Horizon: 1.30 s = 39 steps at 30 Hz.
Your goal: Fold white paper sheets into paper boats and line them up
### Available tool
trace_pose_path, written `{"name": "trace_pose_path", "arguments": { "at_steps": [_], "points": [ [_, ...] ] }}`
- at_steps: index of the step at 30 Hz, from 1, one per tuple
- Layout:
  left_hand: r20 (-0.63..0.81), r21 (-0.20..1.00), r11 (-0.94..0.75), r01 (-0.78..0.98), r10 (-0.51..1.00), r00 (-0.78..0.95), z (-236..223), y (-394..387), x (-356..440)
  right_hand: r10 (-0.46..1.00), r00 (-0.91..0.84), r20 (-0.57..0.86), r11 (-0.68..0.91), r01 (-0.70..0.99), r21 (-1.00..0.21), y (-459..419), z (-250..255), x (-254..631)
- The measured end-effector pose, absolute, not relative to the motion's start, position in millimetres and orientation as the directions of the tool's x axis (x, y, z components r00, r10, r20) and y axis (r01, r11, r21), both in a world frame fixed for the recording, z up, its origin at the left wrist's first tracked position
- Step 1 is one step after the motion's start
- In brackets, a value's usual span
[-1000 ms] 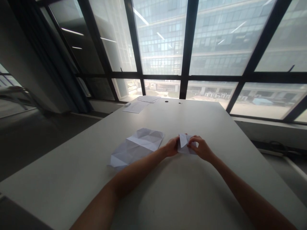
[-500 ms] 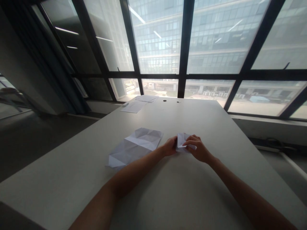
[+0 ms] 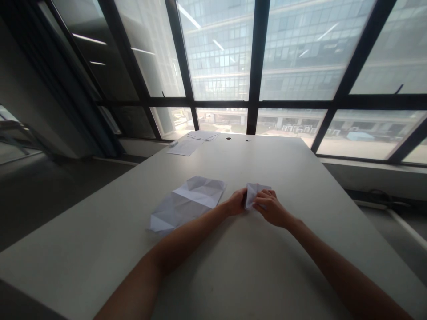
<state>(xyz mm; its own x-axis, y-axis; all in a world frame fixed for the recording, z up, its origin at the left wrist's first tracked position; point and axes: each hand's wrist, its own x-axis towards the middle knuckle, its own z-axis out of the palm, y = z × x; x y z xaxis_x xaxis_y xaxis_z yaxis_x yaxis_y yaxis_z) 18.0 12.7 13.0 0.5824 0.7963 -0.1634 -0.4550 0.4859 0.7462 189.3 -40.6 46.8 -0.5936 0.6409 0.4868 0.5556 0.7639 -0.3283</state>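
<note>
The folded paper (image 3: 251, 192) is right of the creased sheet (image 3: 191, 200), between the person's two hands; the left hand (image 3: 237, 202), on the side nearer the creased sheet, has its fingers closed round the folded paper's left edge, probably to steady it, though most of those fingers are hidden; the right hand (image 3: 271, 210), farther right of the creased sheet, bunches its fingers over the folded paper's near right part, seemingly pinching and pressing the layers together; the creased sheet rests on the counter (image 3: 213, 275), partly behind the left forearm, which likely leaves room for both hands; flat papers (image 3: 185, 146) lie well beyond the creased sheet, apparently out of the way
</note>
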Motion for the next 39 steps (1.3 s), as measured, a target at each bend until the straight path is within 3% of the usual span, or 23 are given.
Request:
{"name": "trace_pose_path", "arguments": {
  "at_steps": [10,17,23,28,35,39],
  "points": [
    [-0.141,0.731,0.489,-0.476,0.791,0.595,8,14,19,0.7,-0.336,0.63,0.646,0.673,-0.359,-39,26,177],
    [-0.095,0.703,0.436,-0.562,0.841,0.533,13,12,22,0.69,-0.368,0.623,0.636,0.719,-0.28,-50,29,171],
    [-0.054,0.702,0.35,-0.621,0.895,0.443,17,12,22,0.748,-0.26,0.611,0.586,0.692,-0.422,-51,24,167],
    [0.007,0.789,0.254,-0.559,0.907,0.422,28,0,26,0.84,-0.122,0.528,0.46,0.675,-0.577,-52,21,162],
    [0.141,0.85,0.118,-0.514,0.888,0.437,39,-15,28,0.913,0.051,0.406,0.362,0.359,-0.86,-43,18,162],
    [0.279,0.941,-0.215,-0.261,0.93,0.239,33,-9,25,0.943,0.185,0.275,0.268,0.066,-0.961,-34,16,169]
  ]
}}
